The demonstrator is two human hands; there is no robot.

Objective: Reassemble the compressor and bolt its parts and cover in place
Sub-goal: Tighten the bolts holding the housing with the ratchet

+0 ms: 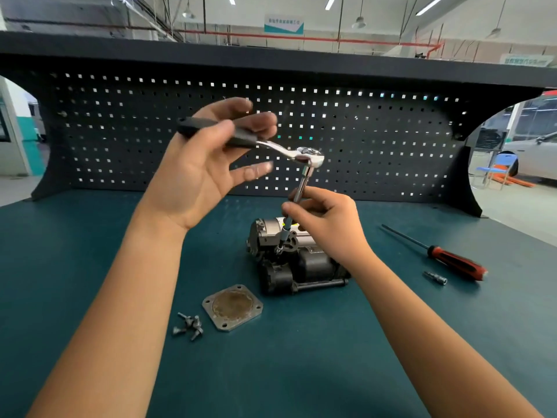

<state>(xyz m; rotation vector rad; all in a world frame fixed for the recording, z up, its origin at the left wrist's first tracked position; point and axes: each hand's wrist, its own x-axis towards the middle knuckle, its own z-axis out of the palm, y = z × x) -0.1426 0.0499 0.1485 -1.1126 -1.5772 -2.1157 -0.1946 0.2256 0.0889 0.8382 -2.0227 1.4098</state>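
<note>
The compressor (289,257), grey and black, lies on the green bench mat (90,236) at centre. A ratchet wrench (289,150) with a long extension bar stands tilted on it, its tip in the compressor's top. My left hand (208,158) holds the wrench's black handle between thumb and fingers, palm towards me. My right hand (325,215) pinches the extension bar just above the compressor. The square metal cover plate (232,307) lies flat in front of the compressor. Several loose bolts (188,324) lie to the left of the plate.
A red-and-black screwdriver (443,254) lies on the mat to the right, with a small socket bit (435,278) in front of it. A black pegboard (361,131) closes off the back of the bench under a dark shelf.
</note>
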